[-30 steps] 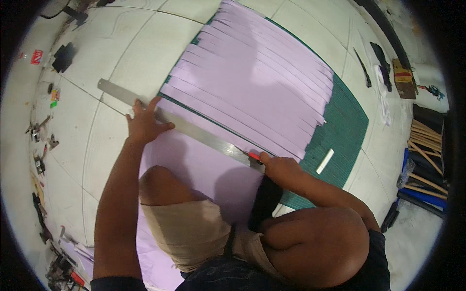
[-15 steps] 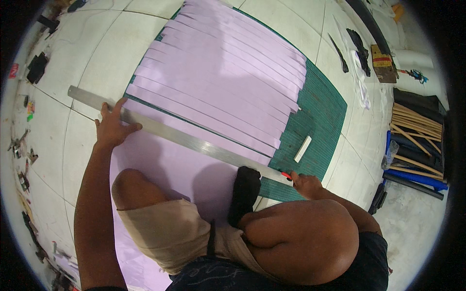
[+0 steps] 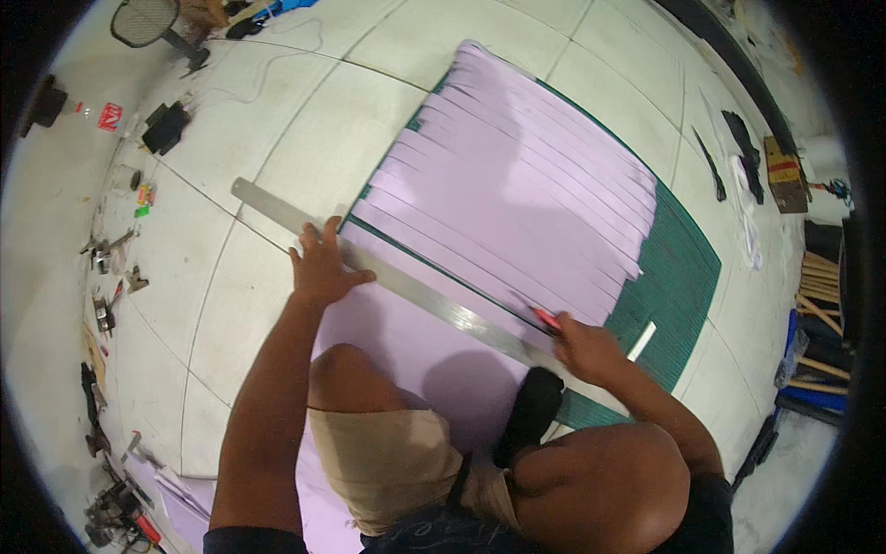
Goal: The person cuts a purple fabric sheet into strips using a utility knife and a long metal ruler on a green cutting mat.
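A long metal ruler lies slantwise across a lilac sheet. My left hand presses on the ruler toward its left end, fingers spread. In my right hand is a red utility knife, its tip pointing left and away from me, just past the ruler's far edge. Beyond the ruler, lilac strips lie side by side on a green cutting mat. A dark gap runs between the strips and the piece by the ruler. My black-socked foot is against the ruler's right part.
A small white bar lies on the mat beside my right hand. Black-handled tools and a box sit at the far right, with wooden sticks nearer. Scattered tools line the left wall. A racket is at the far left.
The view has shifted. My right hand has moved the knife left and away from me, from the ruler's right end to beside the strips. My left hand stays on the ruler.
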Tool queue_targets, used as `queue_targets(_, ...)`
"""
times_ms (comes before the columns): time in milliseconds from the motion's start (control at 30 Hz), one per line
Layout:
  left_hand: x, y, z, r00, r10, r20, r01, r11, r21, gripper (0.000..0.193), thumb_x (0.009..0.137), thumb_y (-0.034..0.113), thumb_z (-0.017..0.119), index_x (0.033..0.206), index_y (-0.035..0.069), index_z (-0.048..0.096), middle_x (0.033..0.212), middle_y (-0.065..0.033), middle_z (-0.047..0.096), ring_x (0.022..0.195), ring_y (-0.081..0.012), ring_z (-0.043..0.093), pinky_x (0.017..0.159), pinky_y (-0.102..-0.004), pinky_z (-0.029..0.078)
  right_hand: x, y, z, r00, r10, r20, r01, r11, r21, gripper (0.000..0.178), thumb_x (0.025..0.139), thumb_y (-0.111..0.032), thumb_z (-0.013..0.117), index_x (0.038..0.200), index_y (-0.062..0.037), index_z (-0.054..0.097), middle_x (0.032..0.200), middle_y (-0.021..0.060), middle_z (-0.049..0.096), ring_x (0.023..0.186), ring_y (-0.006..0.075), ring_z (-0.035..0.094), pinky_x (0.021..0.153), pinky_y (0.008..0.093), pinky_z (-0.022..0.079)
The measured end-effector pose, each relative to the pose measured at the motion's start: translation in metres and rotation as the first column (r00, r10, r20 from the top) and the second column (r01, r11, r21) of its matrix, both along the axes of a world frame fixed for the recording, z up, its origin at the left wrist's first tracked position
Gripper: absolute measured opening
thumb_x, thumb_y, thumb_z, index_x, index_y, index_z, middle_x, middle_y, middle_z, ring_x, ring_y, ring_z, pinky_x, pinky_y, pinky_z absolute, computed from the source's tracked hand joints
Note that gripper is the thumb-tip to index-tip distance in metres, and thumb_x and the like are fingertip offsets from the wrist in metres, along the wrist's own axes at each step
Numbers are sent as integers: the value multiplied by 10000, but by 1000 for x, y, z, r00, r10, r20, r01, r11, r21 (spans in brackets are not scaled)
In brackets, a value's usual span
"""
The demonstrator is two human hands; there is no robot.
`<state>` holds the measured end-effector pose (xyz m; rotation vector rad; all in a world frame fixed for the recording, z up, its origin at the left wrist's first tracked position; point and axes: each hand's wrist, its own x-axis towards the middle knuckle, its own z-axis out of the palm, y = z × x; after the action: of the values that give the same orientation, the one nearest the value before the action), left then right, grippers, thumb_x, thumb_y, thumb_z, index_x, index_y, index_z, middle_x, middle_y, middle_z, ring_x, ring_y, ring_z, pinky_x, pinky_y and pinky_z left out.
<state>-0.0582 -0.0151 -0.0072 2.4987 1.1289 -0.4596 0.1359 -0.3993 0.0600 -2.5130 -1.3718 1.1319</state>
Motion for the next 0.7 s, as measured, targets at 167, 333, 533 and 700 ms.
queue_targets(167, -3, 0, -3, 999, 21, -43, -21, 1000, 3, 1258, 610, 509, 894, 1537, 106, 146, 1530, -351, 208, 1448, -459, 240, 1146, -619, 226, -51, 171, -46, 984, 1, -180, 16, 995, 94, 319, 945, -280, 489, 1139, -32, 436, 902, 234, 661, 786, 445, 646, 715, 539, 499)
queue_targets(333, -4, -1, 0, 999, 45, -6, -45, 999, 3, 1277, 591, 520, 900, 1534, 95, 151, 1524, -320, 228, 1435, -412, 287, 1136, -609, 250, -74, 239, -53, 985, 40, -168, 2, 969, 245, 224, 943, -158, 468, 1097, 5, 466, 890, 232, 688, 811, 425, 682, 707, 541, 530)
queue_targets(533, -4, -2, 0, 999, 35, -21, -34, 999, 12, 1278, 594, 541, 892, 1537, 100, 150, 1524, -317, 231, 1434, -405, 294, 1140, -578, 269, -80, 258, -70, 991, 87, -99, -60, 967, 248, 226, 922, -134, 502, 1093, 9, 473, 923, 231, 685, 805, 399, 695, 695, 522, 541)
queue_targets(700, -2, 0, 1, 999, 43, 0, -43, 999, 15, 1235, 594, 499, 907, 1518, 99, 191, 1526, -298, 259, 1435, -416, 292, 1138, -603, 263, -82, 260, -75, 990, 129, -60, -111, 963, 245, 224, 912, -118, 515, 1092, 9, 481, 934, 227, 686, 803, 396, 701, 682, 507, 552)
